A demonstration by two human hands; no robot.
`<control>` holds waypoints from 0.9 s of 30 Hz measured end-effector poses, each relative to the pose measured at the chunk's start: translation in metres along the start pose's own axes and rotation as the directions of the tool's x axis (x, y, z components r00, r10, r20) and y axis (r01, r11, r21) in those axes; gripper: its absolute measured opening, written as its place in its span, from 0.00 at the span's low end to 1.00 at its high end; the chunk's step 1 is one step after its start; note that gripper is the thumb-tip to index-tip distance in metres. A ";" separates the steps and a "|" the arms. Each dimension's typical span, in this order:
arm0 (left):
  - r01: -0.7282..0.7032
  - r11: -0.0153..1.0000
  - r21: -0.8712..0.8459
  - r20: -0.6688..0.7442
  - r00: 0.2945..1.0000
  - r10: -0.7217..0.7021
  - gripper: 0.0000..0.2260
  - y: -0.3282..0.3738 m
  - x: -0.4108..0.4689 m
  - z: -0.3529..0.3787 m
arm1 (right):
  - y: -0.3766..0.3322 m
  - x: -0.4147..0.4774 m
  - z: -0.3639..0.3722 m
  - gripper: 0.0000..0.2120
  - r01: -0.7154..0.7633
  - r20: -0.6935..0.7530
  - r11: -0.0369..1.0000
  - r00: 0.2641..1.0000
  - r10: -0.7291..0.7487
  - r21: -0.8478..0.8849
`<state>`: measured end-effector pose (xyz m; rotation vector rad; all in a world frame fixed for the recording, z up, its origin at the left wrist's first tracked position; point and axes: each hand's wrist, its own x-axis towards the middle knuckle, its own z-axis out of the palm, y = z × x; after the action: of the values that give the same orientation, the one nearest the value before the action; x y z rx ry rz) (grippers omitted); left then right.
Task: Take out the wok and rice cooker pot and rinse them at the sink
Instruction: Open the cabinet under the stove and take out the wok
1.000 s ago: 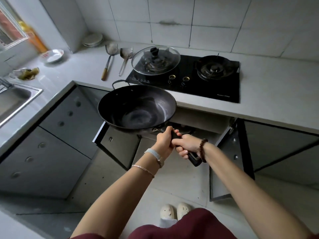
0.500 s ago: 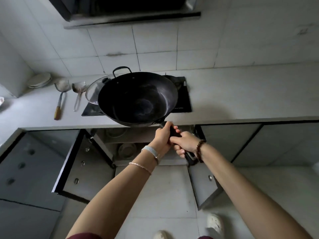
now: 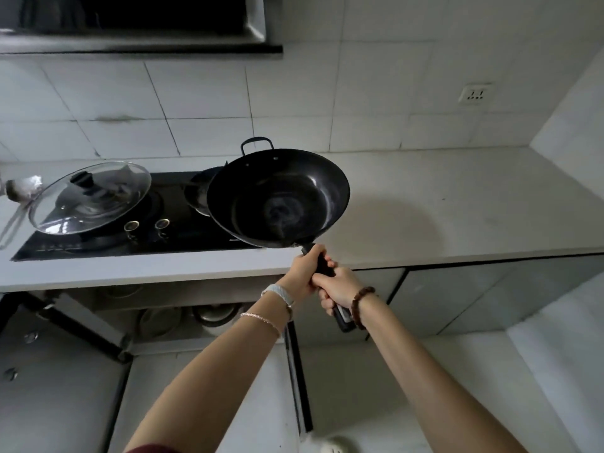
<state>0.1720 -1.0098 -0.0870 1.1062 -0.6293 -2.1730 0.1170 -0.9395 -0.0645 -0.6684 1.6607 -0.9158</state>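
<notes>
A large black wok (image 3: 277, 197) hangs in the air above the right end of the stove and the white counter, tilted a little toward me. Its long black handle (image 3: 341, 317) runs down toward me. My left hand (image 3: 302, 273) grips the handle close to the bowl. My right hand (image 3: 336, 284) grips it just behind, nearer the handle's end. A small loop handle sticks up at the wok's far rim. The sink and the rice cooker pot are out of view.
A black gas stove (image 3: 147, 237) sits in the counter with a glass lid (image 3: 90, 197) on its left burner. A ladle (image 3: 23, 191) lies at far left. White counter (image 3: 457, 207) stretches right. Below, cabinet doors (image 3: 295, 371) stand open with metal pots (image 3: 212, 317) inside. A range hood (image 3: 140, 24) hangs above.
The wok has risen from in front of the open cabinet to above counter height and swung right over the stove's right burner. My view has turned right, away from the sink.
</notes>
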 end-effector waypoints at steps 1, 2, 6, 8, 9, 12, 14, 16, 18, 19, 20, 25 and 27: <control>0.013 1.000 -0.005 0.003 1.000 -0.013 0.11 -0.003 0.013 0.011 | -0.001 0.010 -0.012 0.08 -0.005 -0.015 1.000 1.000 0.005 -0.005; 0.029 1.000 -0.006 0.016 0.999 -0.029 0.12 -0.006 0.025 0.020 | -0.002 0.020 -0.023 0.08 -0.012 -0.029 1.000 1.000 0.011 -0.010; 0.107 0.994 0.032 0.065 0.992 -0.109 0.14 -0.010 0.066 0.041 | -0.005 0.052 -0.051 0.07 -0.055 -0.082 0.998 0.995 0.055 0.004; 0.128 0.990 0.064 0.066 0.989 -0.132 0.14 -0.008 0.084 0.047 | -0.007 0.068 -0.058 0.06 -0.071 -0.112 0.997 0.991 0.072 0.015; 0.135 0.987 0.083 0.062 0.988 -0.141 0.14 -0.006 0.093 0.049 | -0.008 0.077 -0.060 0.06 -0.075 -0.125 0.997 0.989 0.077 0.021; 0.158 0.978 0.135 0.053 0.985 -0.166 0.15 0.000 0.115 0.053 | -0.010 0.102 -0.063 0.06 -0.086 -0.156 0.996 0.984 0.090 0.031; 0.176 0.968 0.179 0.051 0.981 -0.188 0.16 0.003 0.131 0.052 | -0.011 0.118 -0.063 0.06 -0.098 -0.177 0.995 0.979 0.099 0.018; 0.190 0.962 0.195 0.047 0.978 -0.203 0.15 0.006 0.148 0.052 | -0.012 0.134 -0.064 0.07 -0.110 -0.190 0.994 0.976 0.110 0.008; 0.199 0.959 0.199 0.042 0.977 -0.211 0.15 0.009 0.163 0.053 | -0.013 0.148 -0.067 0.07 -0.119 -0.194 0.993 0.974 0.118 0.006; 0.203 0.957 0.205 0.041 0.976 -0.215 0.15 0.010 0.170 0.054 | -0.013 0.154 -0.069 0.07 -0.122 -0.193 0.992 0.974 0.122 0.011; 0.205 0.957 0.206 0.039 0.975 -0.217 0.15 0.010 0.177 0.055 | -0.013 0.160 -0.071 0.06 -0.125 -0.190 0.992 0.974 0.127 0.022; 0.206 0.957 0.203 0.059 0.973 -0.222 0.15 0.008 0.206 0.062 | -0.016 0.185 -0.087 0.05 -0.137 -0.184 0.991 0.974 0.135 0.000; 0.211 0.955 0.208 0.058 0.972 -0.227 0.15 0.007 0.215 0.065 | -0.017 0.192 -0.092 0.06 -0.145 -0.181 0.989 0.973 0.141 -0.008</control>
<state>0.0204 -1.1571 -0.1640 1.2481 -0.8106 -2.3949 -0.0232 -1.0817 -0.1405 -0.4841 1.8559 -0.8760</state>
